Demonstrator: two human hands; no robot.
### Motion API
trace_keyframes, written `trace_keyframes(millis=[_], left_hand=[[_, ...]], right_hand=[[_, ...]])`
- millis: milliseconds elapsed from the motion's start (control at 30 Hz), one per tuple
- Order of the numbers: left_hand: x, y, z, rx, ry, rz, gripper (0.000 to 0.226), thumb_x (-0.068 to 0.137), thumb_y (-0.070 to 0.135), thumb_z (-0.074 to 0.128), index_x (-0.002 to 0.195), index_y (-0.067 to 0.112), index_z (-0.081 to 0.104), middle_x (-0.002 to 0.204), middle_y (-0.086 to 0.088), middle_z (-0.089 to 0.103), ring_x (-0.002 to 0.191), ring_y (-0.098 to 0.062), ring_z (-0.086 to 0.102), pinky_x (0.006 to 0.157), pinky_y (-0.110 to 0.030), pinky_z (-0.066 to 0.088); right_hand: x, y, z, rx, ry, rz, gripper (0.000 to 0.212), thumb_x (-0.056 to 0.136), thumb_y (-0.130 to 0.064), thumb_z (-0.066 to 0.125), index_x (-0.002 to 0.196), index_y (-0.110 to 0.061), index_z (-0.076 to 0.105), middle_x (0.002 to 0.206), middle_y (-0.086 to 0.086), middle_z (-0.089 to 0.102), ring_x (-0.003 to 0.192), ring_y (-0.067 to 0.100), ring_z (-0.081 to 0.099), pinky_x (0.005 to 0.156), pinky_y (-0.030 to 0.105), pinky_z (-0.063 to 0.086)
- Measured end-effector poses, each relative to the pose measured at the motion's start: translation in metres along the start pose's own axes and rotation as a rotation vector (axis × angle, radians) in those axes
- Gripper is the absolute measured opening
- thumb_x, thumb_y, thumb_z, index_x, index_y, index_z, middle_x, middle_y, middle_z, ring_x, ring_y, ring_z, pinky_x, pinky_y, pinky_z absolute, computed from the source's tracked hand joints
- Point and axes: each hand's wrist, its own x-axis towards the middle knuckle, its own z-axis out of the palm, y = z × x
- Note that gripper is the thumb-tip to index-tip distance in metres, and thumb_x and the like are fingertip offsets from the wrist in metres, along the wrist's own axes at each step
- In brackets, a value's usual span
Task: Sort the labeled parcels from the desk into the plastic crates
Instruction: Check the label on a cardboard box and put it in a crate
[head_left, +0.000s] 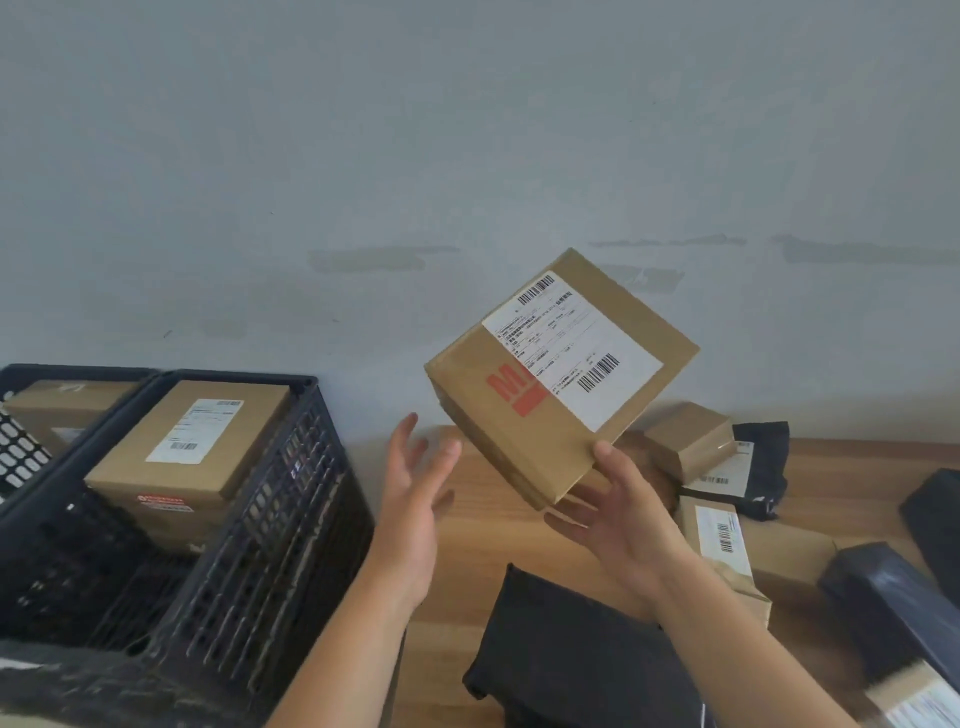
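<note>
Head view: a tilted cardboard box (561, 374) is held up at the centre right of the frame, above the wooden desk (467, 525) and in front of a grey wall (467, 130). Its white shipping label (571, 351) with barcodes faces the camera, beside a red printed mark. The right hand (618, 519) supports the box at its lower corner, thumb on the top face and fingers spread beneath. The left hand (415, 499), at lower centre, is opened out with fingers straight, just beside the box's lower left edge; whether it touches cannot be told.

At the left of the frame stands a black plastic crate (270, 519) holding a labeled cardboard parcel (192, 441); a second crate (31, 374) sits behind it at the far left. At the right, more small cardboard parcels (691, 441) and black poly mailers (561, 654) lie on the desk.
</note>
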Motion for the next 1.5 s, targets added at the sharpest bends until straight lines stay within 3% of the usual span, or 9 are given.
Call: trace_keyframes(millis=[133,233,433,600,767,967,1233,1333,1500], left_hand=[[-0.006,-0.012,0.016,-0.021,-0.147,-0.025,0.115,0.045,0.075,0.090,0.144,0.056,0.035,0.139,0.017,0.062,0.126,-0.007,0.061,0.113,-0.046,0.041],[-0.005,-0.013,0.017,-0.067,-0.129,-0.017,0.114,0.046,0.073,0.091,0.143,0.059,0.032,0.138,0.016,0.065,0.127,-0.010,0.063,0.109,-0.047,0.045],[0.000,-0.013,0.014,-0.134,-0.137,-0.018,0.092,0.070,0.051,0.084,0.144,0.062,0.030,0.140,0.007,0.065,0.130,-0.021,0.062,0.104,-0.055,0.052],[0.007,-0.010,0.014,-0.160,-0.155,0.006,0.074,0.083,0.038,0.072,0.141,0.061,0.034,0.135,0.005,0.067,0.125,-0.021,0.065,0.091,-0.049,0.059],[0.016,-0.009,0.010,-0.122,-0.152,0.048,0.081,0.079,0.039,0.076,0.144,0.059,0.033,0.134,0.003,0.068,0.124,-0.023,0.066,0.092,-0.055,0.059],[0.034,0.010,-0.017,-0.041,-0.204,0.073,0.106,0.061,0.041,0.086,0.152,0.050,0.032,0.129,-0.002,0.070,0.119,-0.024,0.069,0.079,-0.046,0.061],[0.046,0.033,-0.064,0.120,-0.366,0.030,0.127,0.050,0.051,0.100,0.157,0.036,0.032,0.135,-0.011,0.065,0.127,-0.034,0.063,0.099,-0.058,0.055],[0.044,0.036,-0.071,0.173,-0.445,0.006,0.125,0.051,0.052,0.099,0.156,0.034,0.034,0.140,-0.012,0.062,0.131,-0.035,0.060,0.103,-0.061,0.052],[0.037,0.031,-0.076,0.191,-0.488,-0.030,0.120,0.055,0.051,0.098,0.156,0.031,0.035,0.143,-0.012,0.060,0.132,-0.037,0.058,0.104,-0.063,0.050]], right_hand=[[0.002,0.013,0.015,0.048,-0.024,0.005,0.071,0.058,-0.052,0.081,0.121,-0.024,0.068,0.128,0.018,0.071,0.122,0.042,0.065,0.112,0.060,0.043],[0.002,0.020,0.021,0.061,-0.056,-0.009,0.081,0.051,-0.052,0.088,0.123,-0.025,0.065,0.125,0.015,0.073,0.114,0.037,0.071,0.110,0.059,0.046],[0.003,0.024,0.027,0.076,-0.092,-0.012,0.109,0.036,-0.062,0.097,0.132,-0.025,0.061,0.130,0.015,0.071,0.114,0.034,0.070,0.110,0.060,0.046],[0.004,0.018,0.031,0.079,-0.082,-0.021,0.115,0.035,-0.064,0.096,0.136,-0.025,0.059,0.131,0.013,0.070,0.118,0.031,0.068,0.112,0.059,0.043],[-0.001,0.013,0.032,0.056,-0.091,-0.028,0.122,0.038,-0.066,0.096,0.145,-0.029,0.052,0.140,0.005,0.066,0.130,0.029,0.061,0.113,0.060,0.041],[-0.007,-0.012,-0.010,0.146,0.088,-0.163,0.159,0.021,-0.071,0.096,0.160,-0.040,0.025,0.157,0.001,0.039,0.139,0.034,0.049,0.113,0.066,0.038],[-0.024,-0.064,-0.049,-0.325,0.024,-0.353,0.109,0.050,-0.088,0.077,0.148,-0.057,0.041,0.158,-0.006,0.044,0.146,0.022,0.044,0.118,0.055,0.035],[-0.024,-0.071,-0.043,-0.465,-0.094,-0.351,0.082,0.074,-0.069,0.066,0.150,-0.055,0.039,0.156,-0.010,0.050,0.142,0.021,0.050,0.117,0.059,0.037],[-0.025,-0.067,-0.034,-0.436,-0.189,-0.319,0.076,0.083,-0.051,0.060,0.155,-0.039,0.039,0.150,0.002,0.058,0.135,0.032,0.057,0.110,0.067,0.040]])
